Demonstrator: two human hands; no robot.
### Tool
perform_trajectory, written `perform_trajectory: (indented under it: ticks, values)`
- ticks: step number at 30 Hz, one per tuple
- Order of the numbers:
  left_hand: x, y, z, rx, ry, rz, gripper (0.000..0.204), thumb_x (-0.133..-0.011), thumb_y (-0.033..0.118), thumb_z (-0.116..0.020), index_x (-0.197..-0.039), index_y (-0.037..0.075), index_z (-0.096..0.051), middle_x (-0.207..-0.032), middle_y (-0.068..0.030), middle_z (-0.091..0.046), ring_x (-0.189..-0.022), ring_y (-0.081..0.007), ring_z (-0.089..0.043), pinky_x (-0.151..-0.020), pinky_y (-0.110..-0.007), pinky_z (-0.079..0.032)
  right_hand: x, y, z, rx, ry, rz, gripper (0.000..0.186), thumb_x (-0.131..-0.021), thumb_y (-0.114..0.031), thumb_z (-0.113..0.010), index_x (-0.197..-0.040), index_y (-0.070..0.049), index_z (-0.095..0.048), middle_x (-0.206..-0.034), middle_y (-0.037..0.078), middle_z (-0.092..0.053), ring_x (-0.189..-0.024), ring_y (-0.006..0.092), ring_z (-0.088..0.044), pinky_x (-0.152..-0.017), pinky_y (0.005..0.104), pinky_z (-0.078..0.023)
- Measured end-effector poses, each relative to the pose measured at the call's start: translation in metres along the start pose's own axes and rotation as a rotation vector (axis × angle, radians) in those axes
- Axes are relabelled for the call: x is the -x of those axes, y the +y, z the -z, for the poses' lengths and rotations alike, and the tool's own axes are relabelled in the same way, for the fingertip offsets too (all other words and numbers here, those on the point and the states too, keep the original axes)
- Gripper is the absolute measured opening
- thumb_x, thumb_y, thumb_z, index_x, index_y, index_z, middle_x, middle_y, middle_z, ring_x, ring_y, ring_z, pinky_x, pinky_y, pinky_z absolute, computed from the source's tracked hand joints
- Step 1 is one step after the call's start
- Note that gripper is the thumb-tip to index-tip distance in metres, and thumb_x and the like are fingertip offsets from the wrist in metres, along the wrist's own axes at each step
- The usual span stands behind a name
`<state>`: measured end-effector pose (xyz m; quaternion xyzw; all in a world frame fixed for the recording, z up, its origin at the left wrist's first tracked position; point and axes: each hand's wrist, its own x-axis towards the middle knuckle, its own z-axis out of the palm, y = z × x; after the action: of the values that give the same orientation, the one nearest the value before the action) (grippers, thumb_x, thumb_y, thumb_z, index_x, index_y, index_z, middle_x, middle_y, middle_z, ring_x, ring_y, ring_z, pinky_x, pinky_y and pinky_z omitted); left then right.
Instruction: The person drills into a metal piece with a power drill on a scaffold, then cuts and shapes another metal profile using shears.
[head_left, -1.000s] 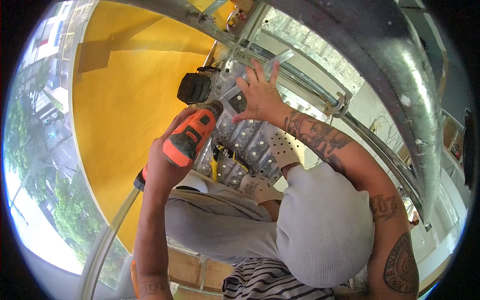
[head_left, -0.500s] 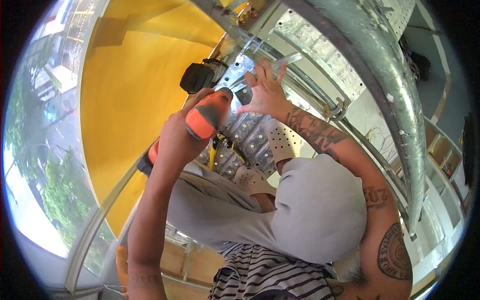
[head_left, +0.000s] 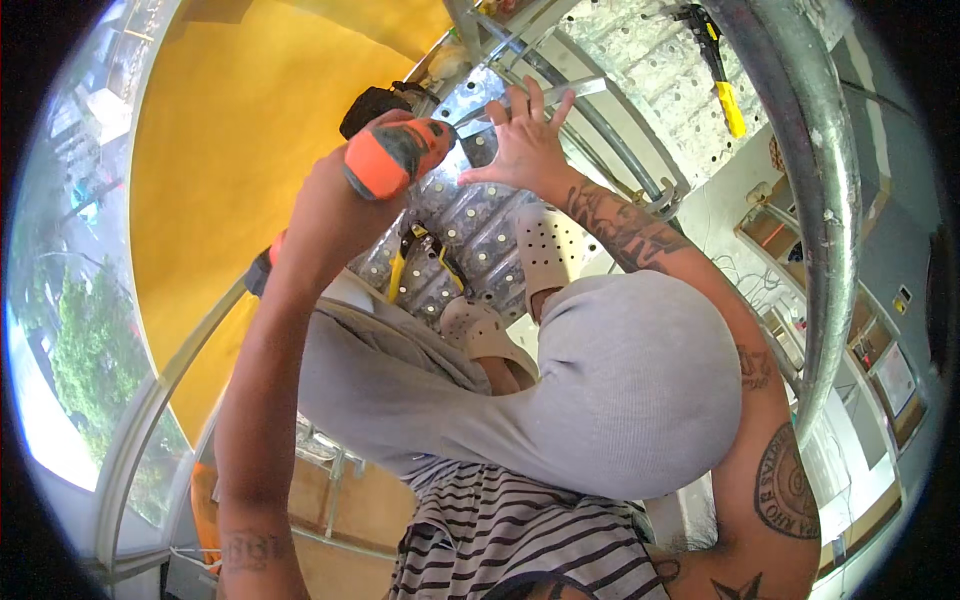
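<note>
My left hand (head_left: 340, 190) is wrapped round the grip of an orange and dark grey cordless drill (head_left: 392, 158). The drill's front end points at the near end of a thin pale metal strip (head_left: 585, 90); whether a bit touches it I cannot tell. Over that strip my right hand (head_left: 525, 150) is spread, fingertips against or just above it and the thumb stretched apart toward the drill. Below both hands, yellow-and-black pliers (head_left: 425, 258) lie with handles apart on a perforated metal platform (head_left: 480, 250).
A black pouch-like object (head_left: 375, 110) sits beyond the drill. Another yellow-handled cutting tool (head_left: 722, 85) rests on the platform's far right part. A thick metal pipe (head_left: 825, 200) curves down the right side. A yellow panel (head_left: 250, 130) stands left; my clog-shod feet (head_left: 550, 255) are on the platform.
The view has shifted, bringing the second yellow-handled tool into sight. The drill has tilted a little, still close to the strip's near end. My right hand keeps its spread pose.
</note>
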<state>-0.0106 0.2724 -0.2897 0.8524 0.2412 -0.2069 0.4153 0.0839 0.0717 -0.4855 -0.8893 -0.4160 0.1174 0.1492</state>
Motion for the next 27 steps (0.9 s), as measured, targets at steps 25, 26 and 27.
perform_trajectory:
  ticks: [25, 26, 27]
  values:
    - [0.012, 0.0, -0.026, -0.117, 0.02, 0.072, 0.056, -0.084, 0.009, -0.068, -0.136, 0.021, -0.052, -0.109, -0.0173, -0.07, -0.103, -0.0398, -0.066, -0.084, -0.041, -0.053, -0.005, -0.006, 0.01, -0.022, -0.027, -0.004, 0.113, -0.05, -0.083, -0.074, -0.128, -0.004, -0.053, -0.139, 0.025, -0.043, -0.143, 0.0468, -0.022, -0.101, 0.0849, 0.002]
    - [0.012, -0.004, -0.028, -0.069, 0.043, 0.037, 0.059, -0.081, 0.012, -0.072, -0.136, 0.023, -0.052, -0.106, -0.0166, -0.071, -0.1, -0.0387, -0.068, -0.083, -0.041, -0.053, -0.006, -0.008, 0.012, -0.012, -0.04, -0.02, 0.112, -0.05, -0.083, -0.074, -0.127, -0.004, -0.054, -0.139, 0.025, -0.042, -0.143, 0.0467, -0.023, -0.101, 0.0849, 0.001]
    - [0.012, -0.007, -0.028, -0.021, 0.066, 0.003, 0.063, -0.078, 0.015, -0.075, -0.136, 0.025, -0.053, -0.104, -0.0159, -0.072, -0.097, -0.0377, -0.069, -0.081, -0.042, -0.053, -0.007, -0.01, 0.015, -0.001, -0.054, -0.035, 0.111, -0.05, -0.083, -0.074, -0.126, -0.004, -0.054, -0.139, 0.025, -0.042, -0.143, 0.0466, -0.023, -0.101, 0.0849, 0.0]
